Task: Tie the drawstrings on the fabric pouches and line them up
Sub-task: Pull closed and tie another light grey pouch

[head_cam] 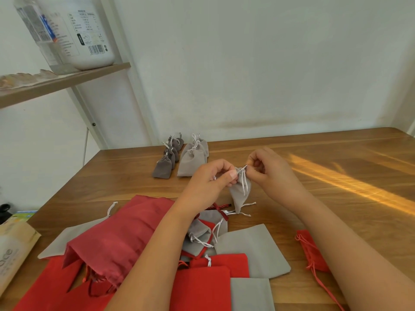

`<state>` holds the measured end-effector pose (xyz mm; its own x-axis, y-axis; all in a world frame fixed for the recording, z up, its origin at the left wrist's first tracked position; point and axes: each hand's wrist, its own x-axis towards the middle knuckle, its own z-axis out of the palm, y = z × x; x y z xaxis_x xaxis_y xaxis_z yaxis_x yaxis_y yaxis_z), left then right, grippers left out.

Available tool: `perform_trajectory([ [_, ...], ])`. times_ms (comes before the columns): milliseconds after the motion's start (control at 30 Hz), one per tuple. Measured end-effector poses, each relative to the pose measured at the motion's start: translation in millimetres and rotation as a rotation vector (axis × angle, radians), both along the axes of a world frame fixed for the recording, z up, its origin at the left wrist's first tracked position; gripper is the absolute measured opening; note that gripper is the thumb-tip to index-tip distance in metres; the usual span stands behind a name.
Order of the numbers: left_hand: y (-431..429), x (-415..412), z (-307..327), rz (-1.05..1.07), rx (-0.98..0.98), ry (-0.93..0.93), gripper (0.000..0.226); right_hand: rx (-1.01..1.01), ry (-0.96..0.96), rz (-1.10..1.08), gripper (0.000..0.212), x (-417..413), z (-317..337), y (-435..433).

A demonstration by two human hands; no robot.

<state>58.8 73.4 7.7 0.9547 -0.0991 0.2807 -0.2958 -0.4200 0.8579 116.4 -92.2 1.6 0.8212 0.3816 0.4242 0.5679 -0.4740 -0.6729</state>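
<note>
A small grey pouch (240,194) hangs above the wooden table (336,198), its gathered neck held between both hands. My left hand (211,178) pinches the neck and its white drawstring from the left. From the right, my right hand (269,169) grips the drawstring at the top. Loose white cord ends trail down onto the table. Further back stand two rows of tied pouches: dark grey pouches (167,158) on the left, light grey pouches (193,157) on the right. In front lies a heap of untied pouches, with a large dark red pouch (116,234), bright red pouches (202,286) and flat grey pouches (253,248).
A small red pouch (311,250) with long orange cords lies by my right forearm. A paper packet (13,250) sits at the table's left edge. A wooden shelf (67,79) at upper left carries a white jar (89,32). A white wall stands behind the table.
</note>
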Motion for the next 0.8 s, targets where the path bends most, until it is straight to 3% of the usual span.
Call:
perform_trajectory([
  [133,-0.8,-0.2,1.1,0.001,0.004,-0.002,0.011,0.409,0.495,0.144,0.018,-1.6,4.4,1.9],
  [200,-0.7,-0.6,1.3,-0.007,0.008,-0.008,0.010,0.437,0.585,0.163,0.019,-2.0,5.5,3.7],
  [267,-0.7,-1.4,1.9,-0.013,0.010,-0.015,0.011,0.354,0.500,0.120,0.018,-2.0,4.8,4.3],
  [433,-1.0,-0.2,-0.2,-0.018,0.034,0.003,0.011,0.042,0.057,-0.013,0.014,-0.6,3.1,-0.1],
  [633,-3.9,-2.4,2.7,-0.040,0.007,0.022,0.013,-0.064,-0.141,-0.042,0.013,-0.6,1.4,-1.4],
  [700,-3.8,-3.1,3.9,-0.041,-0.002,0.026,0.014,0.013,-0.059,-0.031,0.012,0.5,-0.3,-0.8],
  [800,-2.4,-3.1,6.0,-0.028,0.013,0.016,0.013,0.399,0.406,0.133,0.013,-0.8,2.5,2.2],
])
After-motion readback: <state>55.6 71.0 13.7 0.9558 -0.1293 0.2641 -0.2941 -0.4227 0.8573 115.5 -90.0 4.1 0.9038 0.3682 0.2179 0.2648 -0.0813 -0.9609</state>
